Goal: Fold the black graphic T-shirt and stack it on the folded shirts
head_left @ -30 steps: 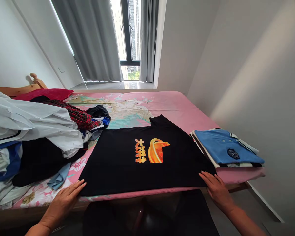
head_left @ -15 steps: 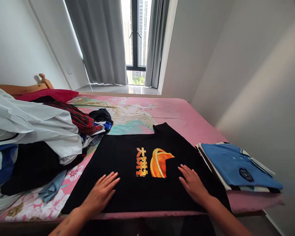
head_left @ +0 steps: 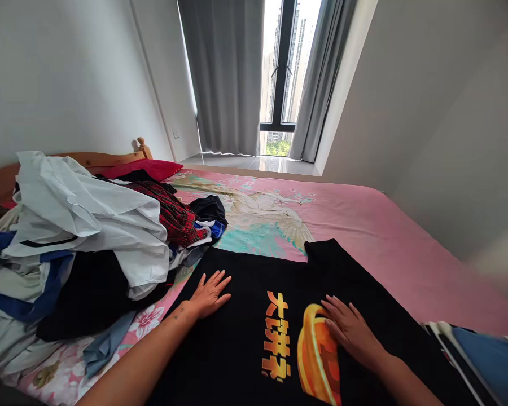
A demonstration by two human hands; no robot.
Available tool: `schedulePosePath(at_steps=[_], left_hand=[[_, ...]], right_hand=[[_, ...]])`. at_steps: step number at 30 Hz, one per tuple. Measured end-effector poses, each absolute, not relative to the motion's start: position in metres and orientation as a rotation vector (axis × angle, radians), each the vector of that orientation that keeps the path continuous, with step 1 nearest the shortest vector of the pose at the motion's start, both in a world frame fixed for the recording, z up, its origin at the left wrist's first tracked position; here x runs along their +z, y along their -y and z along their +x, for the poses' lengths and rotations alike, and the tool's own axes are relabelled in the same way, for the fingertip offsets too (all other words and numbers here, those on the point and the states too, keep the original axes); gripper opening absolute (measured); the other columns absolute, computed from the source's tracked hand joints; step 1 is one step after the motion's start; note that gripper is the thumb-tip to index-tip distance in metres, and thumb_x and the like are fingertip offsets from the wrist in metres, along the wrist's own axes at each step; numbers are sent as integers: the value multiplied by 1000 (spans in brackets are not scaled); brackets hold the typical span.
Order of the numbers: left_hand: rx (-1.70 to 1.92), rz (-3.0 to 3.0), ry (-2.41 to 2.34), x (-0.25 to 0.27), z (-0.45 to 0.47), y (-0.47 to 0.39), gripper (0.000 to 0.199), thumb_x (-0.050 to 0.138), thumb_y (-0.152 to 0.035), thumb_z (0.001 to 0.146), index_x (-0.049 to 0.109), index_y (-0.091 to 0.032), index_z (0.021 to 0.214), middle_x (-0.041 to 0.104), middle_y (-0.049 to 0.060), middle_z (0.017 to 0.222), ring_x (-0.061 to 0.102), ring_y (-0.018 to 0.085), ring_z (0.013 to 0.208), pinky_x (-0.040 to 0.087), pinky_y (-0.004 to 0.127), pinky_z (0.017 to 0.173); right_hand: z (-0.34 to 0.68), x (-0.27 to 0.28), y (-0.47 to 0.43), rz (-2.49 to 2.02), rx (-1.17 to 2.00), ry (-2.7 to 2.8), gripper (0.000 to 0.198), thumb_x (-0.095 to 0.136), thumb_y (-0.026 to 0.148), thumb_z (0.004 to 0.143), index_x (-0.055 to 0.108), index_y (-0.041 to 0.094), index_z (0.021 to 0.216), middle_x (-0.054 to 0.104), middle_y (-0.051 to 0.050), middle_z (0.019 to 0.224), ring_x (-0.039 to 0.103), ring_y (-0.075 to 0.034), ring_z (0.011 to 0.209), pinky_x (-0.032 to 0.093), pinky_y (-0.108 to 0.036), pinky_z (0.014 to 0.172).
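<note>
A black T-shirt lies spread on the bed, its hem side to the left and one sleeve pointing up at the right. Orange-yellow characters and a round orange logo are printed on its middle. My left hand rests flat on the cloth near the upper left edge, fingers spread. Over the top of the logo lies my right hand, palm down with fingers stretched out. Neither hand grips anything. The shirt's lower part runs out of the frame.
On the left is a heap of loose clothes, with a white shirt on top. Folded clothes, blue uppermost, are partly cut off at the lower right. The pink flowered bedsheet stretches back toward a window with grey curtains.
My view has swung left and come closer to the bed. The left hand has slid up the shirt toward its far edge; the right hand has moved onto the logo.
</note>
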State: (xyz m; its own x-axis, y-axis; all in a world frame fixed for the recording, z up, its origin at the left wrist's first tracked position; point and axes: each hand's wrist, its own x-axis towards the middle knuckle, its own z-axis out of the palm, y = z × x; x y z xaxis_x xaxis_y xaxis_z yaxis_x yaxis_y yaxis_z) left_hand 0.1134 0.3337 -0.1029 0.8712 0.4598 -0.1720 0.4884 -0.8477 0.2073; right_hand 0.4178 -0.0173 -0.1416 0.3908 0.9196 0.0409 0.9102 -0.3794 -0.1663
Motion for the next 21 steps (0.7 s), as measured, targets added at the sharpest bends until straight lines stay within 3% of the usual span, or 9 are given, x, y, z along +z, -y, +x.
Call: schedulePosePath(at_steps=[4,9,13,15,17,19,21], left_hand=[[-143,2835,-813,-108,144,-380,58,34,-52,89,29,-29,142,19,6,152,12,27,140,3,58,109],[47,2767,-1115,-132,171,-443,55,29,-48,91,36,-23,140,26,8,150,20,29,138,17,57,107],[306,2776,-1216,-159,180,-465,50,25,-41,93,40,-25,138,35,6,146,33,27,133,18,54,109],[366,2804,-1212,-166,180,-465,49,26,-41,92,41,-26,137,37,5,146,34,27,132,17,54,109],[389,2810,-1207,-168,179,-462,49,29,-41,92,42,-26,136,37,5,145,35,27,132,18,52,110],[381,2796,-1220,-164,180,-460,48,34,-41,90,43,-26,136,38,5,145,35,27,131,19,50,110],[334,2755,-1229,-155,182,-461,49,41,-41,88,45,-27,134,39,5,144,36,28,130,23,47,109]], right_hand=[[465,-149,-21,-2562,-24,1540,48,27,48,93,41,30,135,36,-3,144,31,-23,133,26,-54,106],[529,-147,-54,-2740,-169,1276,42,29,39,94,50,23,126,50,-8,131,48,-25,116,40,-45,92],[570,-131,-88,-2838,-31,1162,30,37,32,91,61,22,107,60,-8,109,57,-22,95,45,-35,77],[592,-125,-106,-2881,33,1104,26,46,35,86,63,20,98,60,-9,103,56,-24,97,45,-37,78],[616,-124,-119,-2916,11,994,40,59,42,77,60,19,109,56,-13,113,50,-31,108,43,-44,84],[643,-130,-125,-2910,41,831,80,72,47,62,44,15,130,49,-17,126,45,-36,116,41,-48,88],[669,-142,-125,-2838,122,752,101,81,44,48,40,7,133,51,-23,122,50,-36,110,44,-45,85]])
